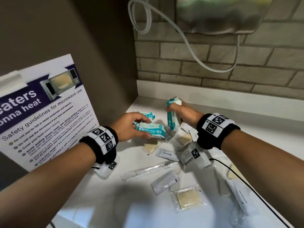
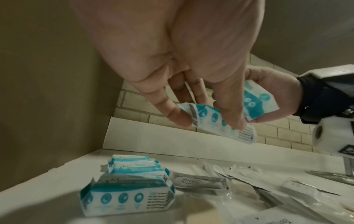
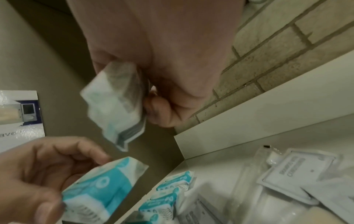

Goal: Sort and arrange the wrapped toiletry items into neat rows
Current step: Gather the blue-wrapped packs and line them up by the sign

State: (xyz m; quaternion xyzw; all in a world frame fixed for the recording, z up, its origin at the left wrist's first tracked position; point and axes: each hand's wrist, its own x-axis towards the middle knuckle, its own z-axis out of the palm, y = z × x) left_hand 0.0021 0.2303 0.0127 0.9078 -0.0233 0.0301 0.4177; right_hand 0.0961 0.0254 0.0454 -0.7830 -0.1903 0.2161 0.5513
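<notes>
Teal-and-white wipes packets are the items in hand. My left hand [image 1: 142, 127] pinches one wipes packet [image 1: 153, 131] flat above the white counter [image 1: 230, 111]; the left wrist view shows its fingers [image 2: 182, 118] on that packet [image 2: 247, 134]. My right hand [image 1: 175, 111] grips a second packet [image 1: 171, 120] upright, just right of the first; it appears blurred [image 3: 113, 106] in the right wrist view. More wipes packets [image 2: 130, 189] lie stacked on the counter near the left wall.
Wrapped soap bars [image 1: 188, 199], toothpaste sachets [image 1: 167, 154], a wrapped toothbrush [image 1: 148, 171] and white sachets [image 1: 164, 181] lie scattered over the counter. A microwave safety sign [image 1: 41, 112] leans at the left. A brick wall [image 1: 197, 69] backs the counter. A black cable [image 1: 246, 183] runs along the right.
</notes>
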